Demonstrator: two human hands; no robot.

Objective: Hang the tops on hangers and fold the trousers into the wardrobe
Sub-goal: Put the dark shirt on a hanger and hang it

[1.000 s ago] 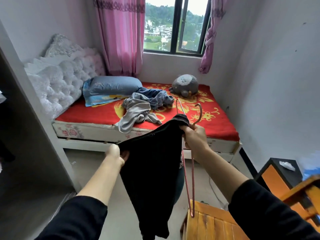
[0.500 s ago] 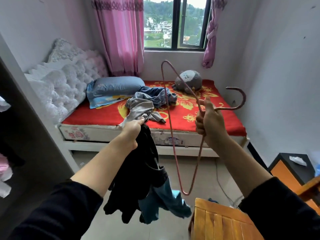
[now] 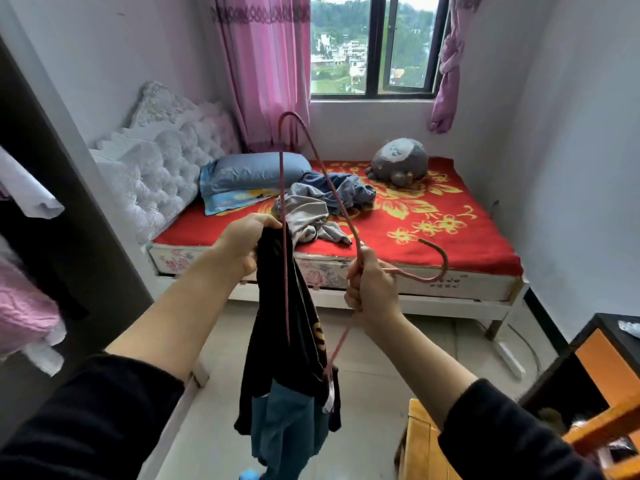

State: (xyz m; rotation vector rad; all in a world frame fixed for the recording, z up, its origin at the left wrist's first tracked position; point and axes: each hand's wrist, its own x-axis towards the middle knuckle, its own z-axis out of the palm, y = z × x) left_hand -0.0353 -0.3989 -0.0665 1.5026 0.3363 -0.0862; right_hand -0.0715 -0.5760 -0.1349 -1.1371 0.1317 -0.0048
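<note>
A black top point(image 3: 280, 344) with yellow print hangs from my left hand point(image 3: 244, 242), which grips it at its upper edge. My right hand point(image 3: 372, 292) is shut on the neck of a pink wire hanger point(image 3: 332, 195); its hook points right and its loop rises toward the curtain. One side of the hanger runs down across the front of the top, and its lower end disappears into the cloth. On the red bedspread behind lie a grey garment point(image 3: 308, 216) and a blue garment point(image 3: 346, 190) in a crumpled pile. The open wardrobe point(image 3: 52, 209) stands at the left.
The bed point(image 3: 450, 237) fills the far side, with a blue pillow point(image 3: 249, 174) and a grey plush toy point(image 3: 398, 161). White and pink clothes point(image 3: 24, 313) hang in the wardrobe. A wooden chair point(image 3: 426, 445) and an orange-black cabinet point(image 3: 602, 368) stand at the right.
My left hand has brought the black top closer to the hanger. The hanger has tilted and its lower end has gone into the top. My right hand has dropped a little.
</note>
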